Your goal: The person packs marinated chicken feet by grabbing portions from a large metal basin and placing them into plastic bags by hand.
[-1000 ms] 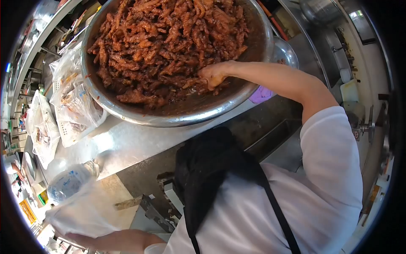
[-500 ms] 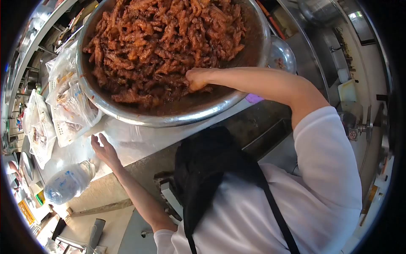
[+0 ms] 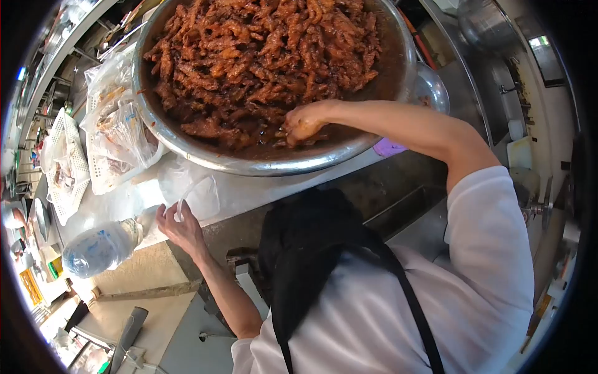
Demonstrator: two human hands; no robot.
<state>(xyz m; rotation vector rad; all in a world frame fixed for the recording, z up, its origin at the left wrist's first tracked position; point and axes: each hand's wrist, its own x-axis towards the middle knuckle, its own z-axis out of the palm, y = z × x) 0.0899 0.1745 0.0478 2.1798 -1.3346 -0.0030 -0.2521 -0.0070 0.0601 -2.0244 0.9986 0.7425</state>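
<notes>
Dark red-brown glazed chicken feet point(image 3: 261, 56) fill a large metal bowl point(image 3: 249, 166). Near the bowl's front side my right hand point(image 3: 306, 123) is curled down among them, its fingertips partly hidden in the sauce. Below the bowl, at the counter's edge, my left hand point(image 3: 182, 232) pinches the handle loop of a thin clear plastic bag point(image 3: 198, 192). The rest of that bag lies on the metal counter point(image 3: 249, 190).
Two white baskets point(image 3: 103, 177) with bagged food stand left of the bowl. A rounded clear plastic bundle with blue print point(image 3: 96, 250) sits at the counter's left edge. Beside the bowl's right side are a smaller metal bowl point(image 3: 434, 87) and a purple item point(image 3: 389, 147).
My left hand has come from the lower left, where it was by a blurred plastic bag, to the counter, and has taken hold of a clear bag. My right hand has stayed in the food.
</notes>
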